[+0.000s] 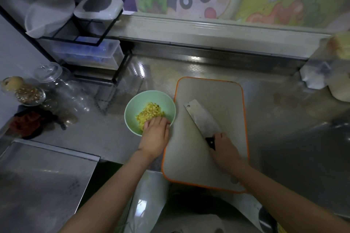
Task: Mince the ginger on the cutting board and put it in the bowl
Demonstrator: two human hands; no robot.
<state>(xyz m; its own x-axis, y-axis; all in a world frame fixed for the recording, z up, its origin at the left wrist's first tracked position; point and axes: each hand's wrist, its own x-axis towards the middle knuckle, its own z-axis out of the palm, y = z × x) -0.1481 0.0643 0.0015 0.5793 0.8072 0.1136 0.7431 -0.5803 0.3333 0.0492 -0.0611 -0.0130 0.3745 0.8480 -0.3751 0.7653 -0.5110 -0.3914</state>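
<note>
My left hand [155, 134] lies palm down over the near rim of the green bowl [130, 108]. Its fingers dip into the bowl, onto the near edge of the minced ginger [150, 110]. The fingertips are hidden from me, so I cannot tell whether they pinch any ginger or only rest on it. The ginger is a yellow heap in the bottom of the bowl, spreading away from those fingers.

My right hand [224, 149] is wrapped around the dark handle of the cleaver [201, 118]. The blade runs up and to the left from that hand, lying flat or nearly flat on the cutting board [217, 92]. The orange-edged board sits under the right hand and just beside the bowl, its left edge touching or almost touching the bowl's rim. I see no ginger pieces on the board's surface.

The two hands are apart, with the board's left edge between them. Both bowl and board sit on the steel counter [274, 119]. Far to the left of the left hand stand glass jars [56, 85], and beyond them a black wire rack [106, 38] holds plastic containers.
</note>
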